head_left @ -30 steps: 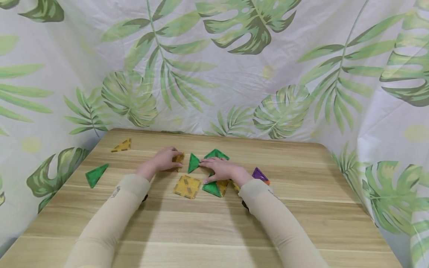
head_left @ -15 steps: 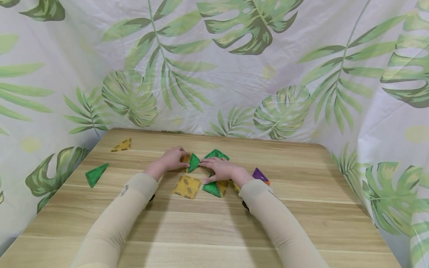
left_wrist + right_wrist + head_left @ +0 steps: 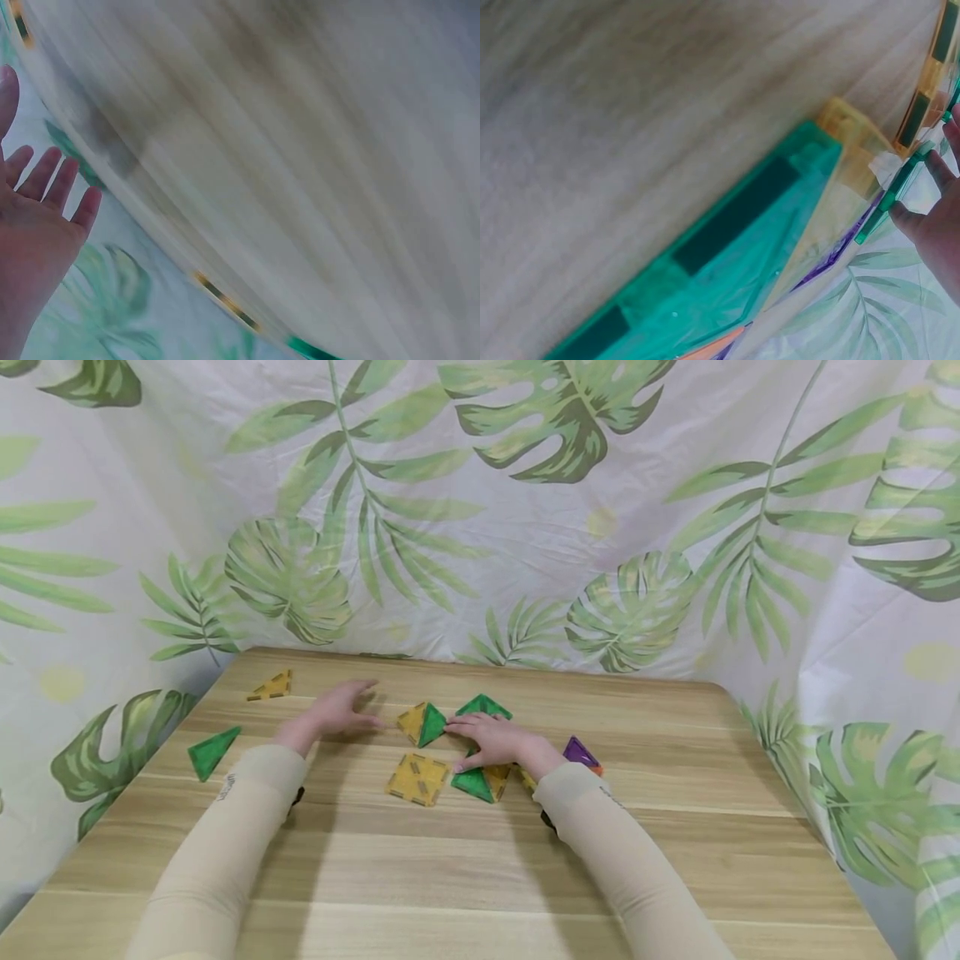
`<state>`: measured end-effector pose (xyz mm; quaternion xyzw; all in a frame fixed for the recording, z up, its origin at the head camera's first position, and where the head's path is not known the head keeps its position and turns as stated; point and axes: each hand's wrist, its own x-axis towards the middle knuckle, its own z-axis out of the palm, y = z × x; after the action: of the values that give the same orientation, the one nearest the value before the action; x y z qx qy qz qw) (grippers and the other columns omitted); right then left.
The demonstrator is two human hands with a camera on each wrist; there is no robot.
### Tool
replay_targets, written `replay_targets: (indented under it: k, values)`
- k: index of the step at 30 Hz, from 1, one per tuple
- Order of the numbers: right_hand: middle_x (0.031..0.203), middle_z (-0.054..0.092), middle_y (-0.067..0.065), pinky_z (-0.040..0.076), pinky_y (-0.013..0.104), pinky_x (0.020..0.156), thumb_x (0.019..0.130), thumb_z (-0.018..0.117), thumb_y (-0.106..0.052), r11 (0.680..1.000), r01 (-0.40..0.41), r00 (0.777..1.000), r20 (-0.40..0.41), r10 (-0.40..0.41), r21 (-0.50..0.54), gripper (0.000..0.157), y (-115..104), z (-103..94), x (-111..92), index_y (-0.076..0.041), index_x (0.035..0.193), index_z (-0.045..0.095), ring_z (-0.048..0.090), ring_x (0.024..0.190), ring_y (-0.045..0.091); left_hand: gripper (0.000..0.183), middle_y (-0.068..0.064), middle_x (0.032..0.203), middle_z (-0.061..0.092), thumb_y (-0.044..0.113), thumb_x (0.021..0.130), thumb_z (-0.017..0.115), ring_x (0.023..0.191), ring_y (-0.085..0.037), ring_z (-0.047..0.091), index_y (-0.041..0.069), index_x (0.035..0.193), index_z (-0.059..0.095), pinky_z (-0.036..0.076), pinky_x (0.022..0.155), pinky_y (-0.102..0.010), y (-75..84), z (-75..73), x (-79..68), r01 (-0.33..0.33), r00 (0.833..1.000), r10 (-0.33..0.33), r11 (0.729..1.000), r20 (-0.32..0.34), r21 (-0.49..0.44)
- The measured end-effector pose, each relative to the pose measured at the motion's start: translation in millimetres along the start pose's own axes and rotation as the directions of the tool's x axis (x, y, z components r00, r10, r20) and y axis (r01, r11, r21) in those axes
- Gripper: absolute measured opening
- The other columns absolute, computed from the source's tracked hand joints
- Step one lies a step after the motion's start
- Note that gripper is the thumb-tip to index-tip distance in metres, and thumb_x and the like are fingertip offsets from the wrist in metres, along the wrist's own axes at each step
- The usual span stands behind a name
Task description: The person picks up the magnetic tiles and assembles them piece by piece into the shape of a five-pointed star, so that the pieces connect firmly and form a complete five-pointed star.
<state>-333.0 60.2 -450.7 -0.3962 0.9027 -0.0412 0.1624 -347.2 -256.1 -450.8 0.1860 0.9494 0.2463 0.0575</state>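
In the head view my left hand (image 3: 341,708) is held over the table, left of the tiles, fingers spread and holding nothing. It also shows with spread fingers in the left wrist view. An amber triangular magnetic tile (image 3: 410,723) lies against a green triangular magnetic tile (image 3: 432,727). My right hand (image 3: 491,739) rests over the tile cluster, its fingertips at that green tile's right corner. Its thumb lies by another green triangle (image 3: 472,784), which adjoins an amber triangle (image 3: 498,779). Behind the hand is a green tile (image 3: 483,703); the palm hides part of the cluster.
An amber square (image 3: 418,779) made of tiles lies in front of the hands. At the left are a loose amber triangle (image 3: 270,686) and a green triangle (image 3: 213,752). A purple triangle (image 3: 578,750) with an orange piece (image 3: 597,769) lies past the right wrist.
My left hand slid the amber triangle right until it met the green triangle, then let go and moved back left. The right hand has stayed in place.
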Motion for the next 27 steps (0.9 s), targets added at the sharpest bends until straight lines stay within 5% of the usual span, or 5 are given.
replay_targets:
  k: [7,17,27]
  values:
    - [0.157,0.021,-0.004,0.017,0.055,0.113,0.085,0.054,-0.061,1.000,0.009,1.000,-0.002,-0.009,-0.003,0.079,-0.4,-0.8,-1.0,-0.025,0.150,0.027,0.015,0.144,0.021,0.085,-0.034,0.146,0.025,0.031,0.085,0.071,0.133,-0.051,0.023,-0.007,0.145,0.024,0.020,0.107,-0.062,-37.7,-23.1,-25.7,0.082,0.996,-0.081,0.997,-0.033,0.008]
    - [0.157,0.020,-0.004,0.017,0.056,0.113,0.086,0.054,-0.061,1.000,0.006,1.000,0.002,-0.006,-0.002,0.079,-0.2,-0.1,-1.4,-0.026,0.150,0.026,0.014,0.145,0.022,0.103,-0.042,0.143,0.017,0.048,0.080,0.070,0.130,-0.057,0.017,-0.013,0.144,0.018,0.019,0.104,-0.066,-81.0,-35.0,-54.8,0.210,0.977,-0.202,0.971,-0.072,0.116]
    - [0.157,0.018,-0.002,0.016,0.055,0.113,0.085,0.054,-0.062,1.000,-0.006,1.000,0.000,0.006,0.004,0.083,0.2,-0.6,-2.3,-0.022,0.151,0.023,0.014,0.145,0.023,0.104,-0.044,0.140,0.018,0.054,0.080,0.067,0.128,-0.058,0.019,-0.013,0.143,0.018,0.019,0.103,-0.066,-85.9,-38.2,-62.1,0.261,0.965,-0.257,0.959,-0.049,0.108]
